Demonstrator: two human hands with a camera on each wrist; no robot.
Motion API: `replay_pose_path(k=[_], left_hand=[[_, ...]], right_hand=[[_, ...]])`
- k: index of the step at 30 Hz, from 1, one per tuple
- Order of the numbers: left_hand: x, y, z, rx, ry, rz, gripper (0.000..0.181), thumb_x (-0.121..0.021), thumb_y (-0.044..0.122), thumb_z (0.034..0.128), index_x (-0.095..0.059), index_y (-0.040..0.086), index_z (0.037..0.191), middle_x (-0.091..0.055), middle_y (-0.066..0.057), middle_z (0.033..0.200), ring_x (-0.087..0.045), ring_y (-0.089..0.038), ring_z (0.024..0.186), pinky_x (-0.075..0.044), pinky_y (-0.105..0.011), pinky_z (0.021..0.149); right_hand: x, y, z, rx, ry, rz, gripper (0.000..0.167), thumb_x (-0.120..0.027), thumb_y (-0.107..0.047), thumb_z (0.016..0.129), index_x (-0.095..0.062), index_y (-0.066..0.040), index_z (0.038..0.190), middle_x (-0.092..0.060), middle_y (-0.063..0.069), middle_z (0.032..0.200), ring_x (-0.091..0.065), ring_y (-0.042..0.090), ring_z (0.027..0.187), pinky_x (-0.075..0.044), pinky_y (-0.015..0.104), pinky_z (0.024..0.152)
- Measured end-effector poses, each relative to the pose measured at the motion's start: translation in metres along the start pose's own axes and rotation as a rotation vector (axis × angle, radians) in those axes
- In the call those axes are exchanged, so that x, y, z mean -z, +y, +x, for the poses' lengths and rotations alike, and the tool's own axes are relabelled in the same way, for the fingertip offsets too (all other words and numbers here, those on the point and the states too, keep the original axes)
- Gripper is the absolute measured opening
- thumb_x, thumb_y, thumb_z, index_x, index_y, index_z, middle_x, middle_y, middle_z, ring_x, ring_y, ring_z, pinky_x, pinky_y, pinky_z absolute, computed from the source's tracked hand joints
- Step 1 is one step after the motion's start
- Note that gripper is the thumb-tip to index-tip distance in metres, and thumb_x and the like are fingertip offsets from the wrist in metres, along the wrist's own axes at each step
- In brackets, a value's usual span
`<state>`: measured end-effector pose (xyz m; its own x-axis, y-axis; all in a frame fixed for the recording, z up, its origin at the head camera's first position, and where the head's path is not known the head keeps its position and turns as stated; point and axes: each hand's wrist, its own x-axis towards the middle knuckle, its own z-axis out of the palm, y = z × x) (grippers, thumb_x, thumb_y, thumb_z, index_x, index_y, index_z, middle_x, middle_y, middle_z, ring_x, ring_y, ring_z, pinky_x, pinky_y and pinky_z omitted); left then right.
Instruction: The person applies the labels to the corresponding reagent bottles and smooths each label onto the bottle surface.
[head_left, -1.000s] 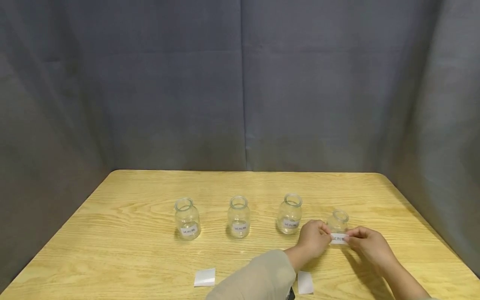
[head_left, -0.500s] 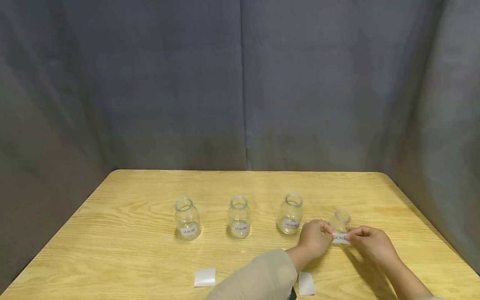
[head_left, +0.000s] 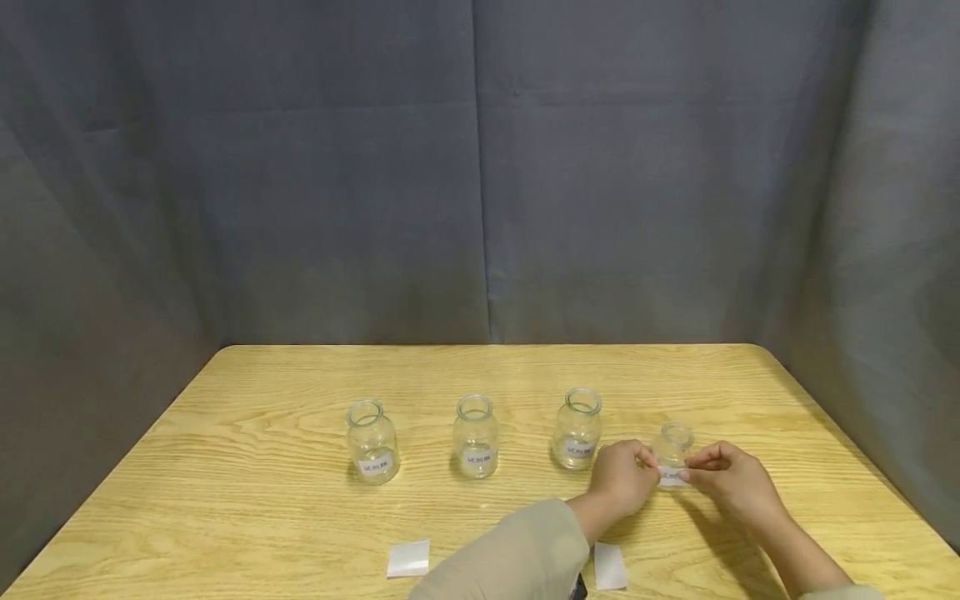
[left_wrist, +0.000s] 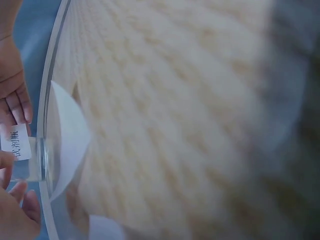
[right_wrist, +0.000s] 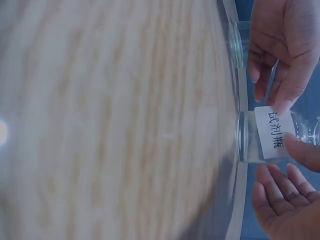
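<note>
At the right of the row stands a clear glass jar (head_left: 674, 450), upright, with a white label (head_left: 671, 476) bearing handwritten characters at its front. My left hand (head_left: 624, 477) holds the label's left end between thumb and fingers. With its thumb, my right hand (head_left: 738, 486) presses the label's right part, its fingers alongside the jar. In the right wrist view the label (right_wrist: 272, 131) lies against the glass, the right thumb (right_wrist: 302, 150) on it. The left wrist view shows the label (left_wrist: 17, 142) between both hands. Whether its ends stick to the glass I cannot tell.
Three more glass jars, the left one (head_left: 372, 446), the middle one (head_left: 476, 442) and the right one (head_left: 577, 433), carry similar labels. Two white paper pieces, one on the left (head_left: 408, 559) and one on the right (head_left: 610, 567), lie near the front of the wooden table (head_left: 300, 517).
My right thumb has slid inward and covers more of the label's right part. The left hand keeps almost the same place. The head view has shifted slightly.
</note>
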<state>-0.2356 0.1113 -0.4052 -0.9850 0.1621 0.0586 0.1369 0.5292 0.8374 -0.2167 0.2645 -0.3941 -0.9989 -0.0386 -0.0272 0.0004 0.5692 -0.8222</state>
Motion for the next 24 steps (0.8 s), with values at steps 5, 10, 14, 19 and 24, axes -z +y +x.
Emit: replay_pose_path(k=[5,10,14,19,24], left_hand=[[0.001,-0.002,-0.001,0.01,-0.037,-0.024,0.009,-0.066,0.009,0.0735,-0.059,0.012,0.069,-0.06,0.009,0.093,-0.053,-0.011,0.094,-0.043,-0.018,0.068],[0.003,0.0,0.001,-0.008,-0.033,-0.035,0.017,-0.07,0.009,0.0701,-0.054,0.011,0.067,-0.054,0.011,0.076,-0.048,-0.004,0.071,-0.04,-0.015,0.058],[0.007,0.0,0.005,-0.007,-0.054,-0.026,0.021,-0.071,0.01,0.0692,-0.053,0.012,0.08,-0.054,0.007,0.08,-0.049,-0.005,0.066,-0.041,-0.016,0.055],[0.007,0.0,0.004,-0.081,-0.086,0.06,0.036,-0.072,0.013,0.0687,-0.057,0.012,0.102,-0.062,0.004,0.093,-0.057,-0.007,0.083,-0.044,-0.015,0.065],[0.008,-0.001,0.007,-0.147,-0.083,0.151,0.034,-0.073,0.014,0.0673,-0.06,0.01,0.099,-0.062,0.005,0.09,-0.056,-0.004,0.081,-0.043,-0.012,0.065]], right_hand=[[0.002,0.001,-0.001,0.055,-0.069,0.006,0.063,-0.065,-0.024,0.076,-0.035,0.009,0.121,-0.052,0.022,0.104,-0.054,0.028,0.088,-0.046,0.037,0.074],[0.008,0.001,0.002,0.082,-0.116,-0.009,0.066,-0.064,-0.024,0.077,-0.033,0.012,0.122,-0.049,0.024,0.106,-0.051,0.032,0.091,-0.046,0.037,0.073],[0.009,0.002,0.008,0.085,-0.167,0.067,0.061,-0.064,-0.02,0.077,-0.034,0.011,0.12,-0.046,0.032,0.111,-0.051,0.037,0.096,-0.045,0.039,0.076],[0.008,0.004,0.01,0.082,-0.187,0.063,0.057,-0.067,-0.021,0.073,-0.041,0.01,0.113,-0.05,0.03,0.11,-0.054,0.035,0.094,-0.045,0.041,0.077],[0.008,0.005,0.01,0.092,-0.192,0.036,0.063,-0.068,-0.024,0.072,-0.041,0.015,0.114,-0.052,0.028,0.108,-0.053,0.035,0.095,-0.046,0.039,0.076]])
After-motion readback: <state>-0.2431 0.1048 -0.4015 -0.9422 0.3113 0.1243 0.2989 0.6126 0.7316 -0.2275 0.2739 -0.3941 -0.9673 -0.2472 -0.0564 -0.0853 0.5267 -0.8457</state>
